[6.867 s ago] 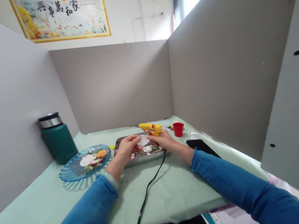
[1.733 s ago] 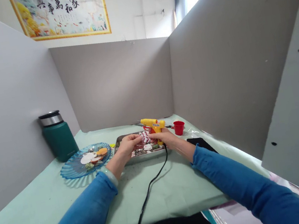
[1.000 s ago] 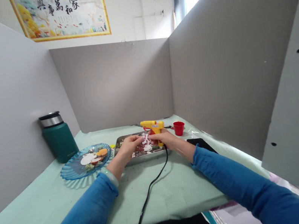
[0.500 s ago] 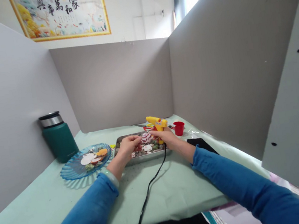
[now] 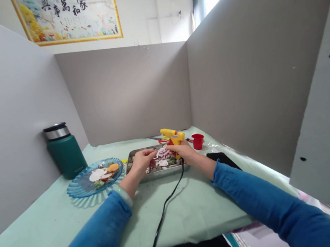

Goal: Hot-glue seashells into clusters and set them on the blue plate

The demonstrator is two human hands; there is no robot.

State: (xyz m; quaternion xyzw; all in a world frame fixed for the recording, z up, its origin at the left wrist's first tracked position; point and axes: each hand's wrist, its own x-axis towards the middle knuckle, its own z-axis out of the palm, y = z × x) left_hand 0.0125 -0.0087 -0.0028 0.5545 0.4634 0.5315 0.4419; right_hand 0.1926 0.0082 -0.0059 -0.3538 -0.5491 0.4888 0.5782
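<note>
My right hand (image 5: 184,150) is wrapped round the handle of a yellow glue gun (image 5: 172,135), its nozzle pointing left above a metal tray (image 5: 161,174). Over the tray's left part, my left hand (image 5: 143,161) has thumb and fingers pinched together; whatever is between them is too small to make out. Between the two hands lies a purple-and-white striped seashell (image 5: 163,153), with a white shell (image 5: 163,163) in front of it. Small pebbles and shells cover the tray around them. A black cord (image 5: 165,207) runs from the glue gun's handle toward me.
Left of the tray, a blue fluted plate (image 5: 79,189) holds several shells, with a green bottle (image 5: 66,154) behind it. To the right are a red cup (image 5: 198,141) and a flat black object (image 5: 222,160). Red-handled scissors (image 5: 163,140) lie behind the tray. Grey panels enclose three sides.
The striped shell shows slightly more to the right and lower between my hands. The glue gun's nozzle has shifted a touch left. Both hands otherwise keep their places.
</note>
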